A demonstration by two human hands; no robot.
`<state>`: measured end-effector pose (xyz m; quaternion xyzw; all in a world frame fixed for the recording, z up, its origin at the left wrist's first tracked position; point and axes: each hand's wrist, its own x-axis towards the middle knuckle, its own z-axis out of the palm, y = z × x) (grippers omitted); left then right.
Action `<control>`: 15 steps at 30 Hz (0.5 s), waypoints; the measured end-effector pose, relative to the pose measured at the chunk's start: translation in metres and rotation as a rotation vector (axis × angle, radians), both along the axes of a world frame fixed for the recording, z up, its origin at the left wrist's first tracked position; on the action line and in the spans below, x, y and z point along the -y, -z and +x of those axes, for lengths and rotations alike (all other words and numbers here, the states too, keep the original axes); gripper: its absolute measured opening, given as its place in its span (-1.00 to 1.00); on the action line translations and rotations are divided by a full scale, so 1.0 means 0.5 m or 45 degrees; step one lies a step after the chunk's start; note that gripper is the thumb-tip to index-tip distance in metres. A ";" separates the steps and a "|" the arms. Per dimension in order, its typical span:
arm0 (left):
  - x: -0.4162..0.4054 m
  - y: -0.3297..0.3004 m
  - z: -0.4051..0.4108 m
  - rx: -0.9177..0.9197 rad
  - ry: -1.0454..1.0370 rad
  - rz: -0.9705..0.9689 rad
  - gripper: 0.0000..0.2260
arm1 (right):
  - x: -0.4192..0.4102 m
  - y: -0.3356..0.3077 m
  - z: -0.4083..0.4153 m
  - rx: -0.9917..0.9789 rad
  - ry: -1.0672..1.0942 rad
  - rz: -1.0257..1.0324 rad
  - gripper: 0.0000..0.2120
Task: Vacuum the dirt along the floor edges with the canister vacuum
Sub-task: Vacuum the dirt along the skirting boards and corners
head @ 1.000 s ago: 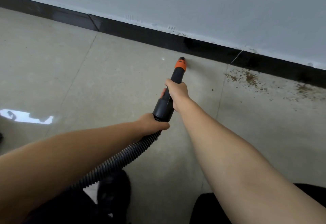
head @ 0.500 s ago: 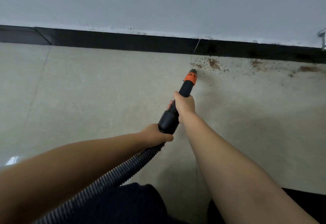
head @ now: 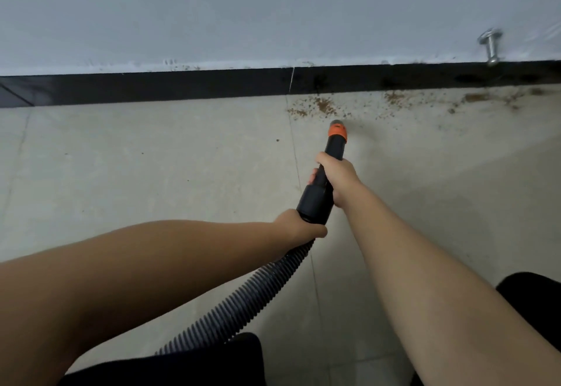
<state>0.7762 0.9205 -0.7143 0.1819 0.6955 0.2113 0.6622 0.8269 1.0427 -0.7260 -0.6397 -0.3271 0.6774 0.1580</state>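
Black hose (head: pixel 243 303) runs off-frame at 7 o'clock; your left hand (head: pixel 296 227) and right hand (head: pixel 338 179) grip the orange-tipped nozzle (head: pixel 332 145), dirt (head: pixel 323 106) at 12

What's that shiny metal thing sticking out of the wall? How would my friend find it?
Follow the black baseboard along the bottom of the grey wall to the far right. Just above it a small silver metal knob sticks out, over the brown dirt on the floor. It is the only shiny thing on that plain wall.

Bare forearms (head: pixel 425 264), no sleeves; black trousers (head: pixel 212 364) below.
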 end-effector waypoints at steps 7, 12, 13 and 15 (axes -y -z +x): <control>0.011 0.000 0.020 -0.027 -0.388 -0.052 -0.79 | -0.005 -0.013 -0.069 -0.033 -0.459 -0.009 -0.93; 0.015 0.008 -0.003 -0.104 -0.439 -0.038 -0.79 | 0.002 -0.005 -0.097 -0.124 -0.421 -0.045 -0.91; 0.013 0.011 -0.001 -0.110 -0.419 -0.029 -0.80 | -0.001 -0.004 -0.091 -0.125 -0.395 -0.043 -0.91; 0.004 0.015 0.011 -0.101 -0.352 -0.020 -0.80 | -0.010 -0.001 -0.065 -0.099 -0.339 -0.025 -0.90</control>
